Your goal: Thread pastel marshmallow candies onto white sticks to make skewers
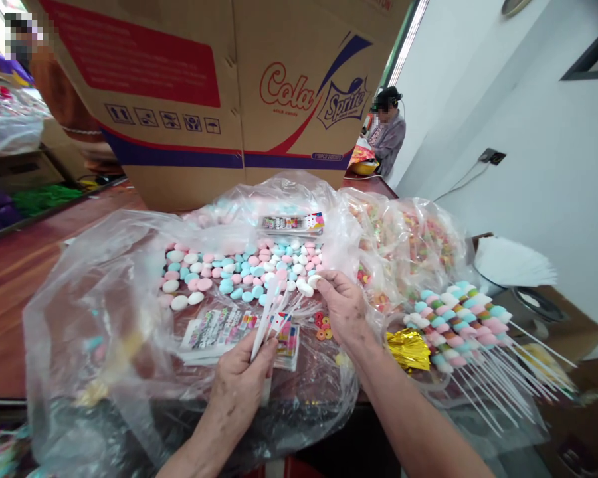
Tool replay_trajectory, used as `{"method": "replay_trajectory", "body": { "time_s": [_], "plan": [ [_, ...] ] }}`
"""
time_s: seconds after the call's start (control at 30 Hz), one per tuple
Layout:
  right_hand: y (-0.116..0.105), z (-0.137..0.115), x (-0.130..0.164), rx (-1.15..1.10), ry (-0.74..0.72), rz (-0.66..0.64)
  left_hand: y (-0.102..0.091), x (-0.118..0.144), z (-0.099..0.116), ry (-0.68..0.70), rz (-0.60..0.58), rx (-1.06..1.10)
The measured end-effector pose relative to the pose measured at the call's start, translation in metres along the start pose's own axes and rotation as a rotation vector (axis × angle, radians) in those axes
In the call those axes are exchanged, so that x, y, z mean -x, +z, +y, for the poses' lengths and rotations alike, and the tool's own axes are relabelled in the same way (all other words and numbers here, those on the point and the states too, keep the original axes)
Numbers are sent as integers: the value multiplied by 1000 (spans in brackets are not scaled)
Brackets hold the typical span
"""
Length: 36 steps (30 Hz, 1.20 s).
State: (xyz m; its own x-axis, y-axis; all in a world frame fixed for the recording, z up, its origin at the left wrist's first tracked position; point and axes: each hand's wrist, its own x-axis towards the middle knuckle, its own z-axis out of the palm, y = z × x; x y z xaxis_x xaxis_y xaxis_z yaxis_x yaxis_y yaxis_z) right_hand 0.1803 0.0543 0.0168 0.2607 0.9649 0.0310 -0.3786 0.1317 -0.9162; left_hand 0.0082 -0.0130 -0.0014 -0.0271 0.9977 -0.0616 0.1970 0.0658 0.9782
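Observation:
Several thin white sticks (263, 320) fan upward from my left hand (243, 372), which is closed around their lower ends. One or more sticks seem to carry a pale candy at the tip; the detail is blurred. My right hand (343, 305) pinches a white marshmallow-like candy (306, 287) by the stick tips. Behind both hands lies a spread of pink, blue and white candies (249, 271) on clear plastic. Printed labels (224, 332) lie beneath the sticks, partly covered by my left hand. Small ring-shaped candies (322, 325) rest just left of my right wrist.
A large cardboard carton (179, 133) rises behind the candies. To the right are finished candy skewers (461, 325), gold twist ties (408, 348) and a clear bag of ring candies (418, 232). A printed label stack (292, 224) lies on the bag. Two other people stand farther back.

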Motion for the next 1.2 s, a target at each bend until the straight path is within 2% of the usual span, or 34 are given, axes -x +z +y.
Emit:
{"method": "replay_trajectory", "body": {
  "time_s": [0.1,0.27,0.5,0.63,1.03,1.2],
  "plan": [
    [1,-1,2,82,-12,-21,-1,0,-1,9,-16,-5],
    [-1,-1,7,82,1,-109,-2,-2,-4,-10,-20,-21],
    [-8,0,15,465,-297,-143,-1,-1,-10,-32,20,-6],
    [-11,4,18,565,-408,-174,1,3,-12,-23,28,42],
    [-14,-3,19,656,-520,-265,8,5,-4,-74,80,164],
    [-9,7,28,635,-447,-244,12,4,-8,-82,96,168]
  ]
}}
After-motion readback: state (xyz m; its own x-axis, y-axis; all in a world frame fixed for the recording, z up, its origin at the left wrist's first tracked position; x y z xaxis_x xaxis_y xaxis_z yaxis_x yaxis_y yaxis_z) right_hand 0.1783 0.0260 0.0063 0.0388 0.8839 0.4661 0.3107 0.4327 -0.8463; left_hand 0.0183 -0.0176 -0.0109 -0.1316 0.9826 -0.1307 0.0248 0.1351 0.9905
